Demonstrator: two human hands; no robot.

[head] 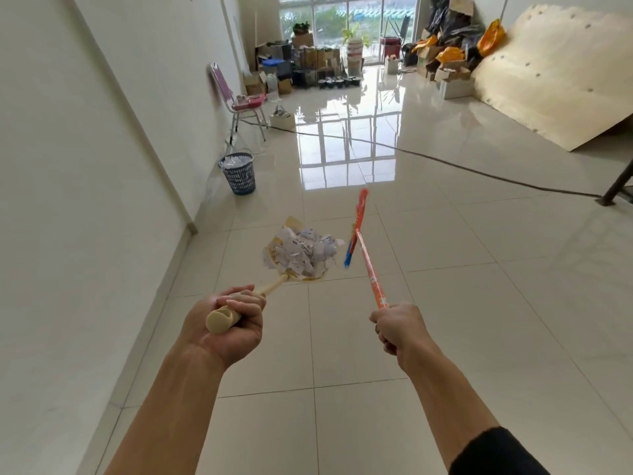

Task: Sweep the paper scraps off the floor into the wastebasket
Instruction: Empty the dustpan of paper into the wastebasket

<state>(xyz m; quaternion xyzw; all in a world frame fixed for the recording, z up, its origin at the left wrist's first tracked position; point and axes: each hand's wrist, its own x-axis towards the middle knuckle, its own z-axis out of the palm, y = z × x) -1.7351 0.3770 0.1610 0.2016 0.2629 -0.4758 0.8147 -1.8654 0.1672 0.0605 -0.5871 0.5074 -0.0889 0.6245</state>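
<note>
I saw the paper scraps (301,250) heaped white on the cream dustpan (291,269), which was held above the tiles. The orange-handled broom (368,265) (blue bristles) hung just beside it. The blue mesh wastebasket (238,173) stood by the wall, already holding scraps.
</note>
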